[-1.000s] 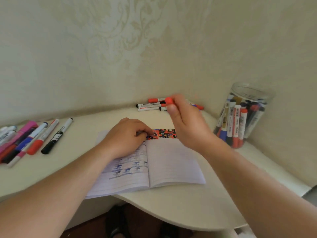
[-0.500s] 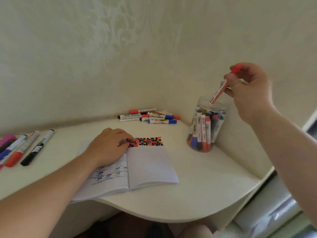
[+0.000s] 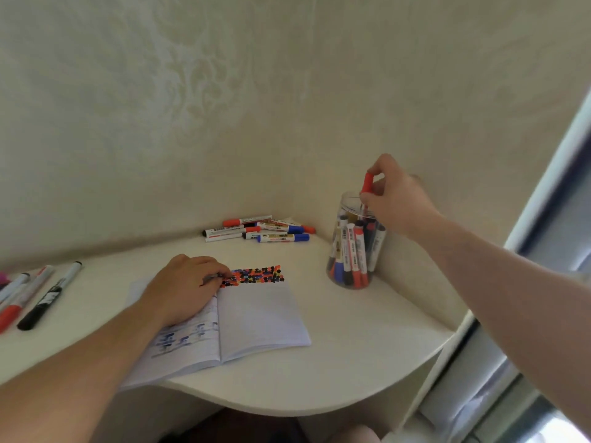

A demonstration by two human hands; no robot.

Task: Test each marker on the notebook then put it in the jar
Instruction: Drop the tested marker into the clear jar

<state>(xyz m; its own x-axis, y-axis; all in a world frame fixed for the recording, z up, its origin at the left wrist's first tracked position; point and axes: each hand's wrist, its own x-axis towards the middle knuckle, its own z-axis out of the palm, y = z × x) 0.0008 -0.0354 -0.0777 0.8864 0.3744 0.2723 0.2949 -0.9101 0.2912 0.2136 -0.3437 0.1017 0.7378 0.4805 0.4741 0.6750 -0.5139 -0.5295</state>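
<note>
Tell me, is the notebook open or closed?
Open: the notebook lies spread flat, both pages showing, the left hand resting on its left page.

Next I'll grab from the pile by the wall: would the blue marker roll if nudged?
Probably: the blue marker is a smooth round barrel lying flat on the bare table. It looks stiff and light. It lies at the pile's near edge, so towards the notebook nothing would stop it.

Soft, dim daylight; wide-angle edge distortion

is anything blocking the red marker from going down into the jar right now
No lid shows on the jar; its mouth is open. The right hand pinches the red marker directly over it. Only the markers already standing inside crowd the space below.
</note>
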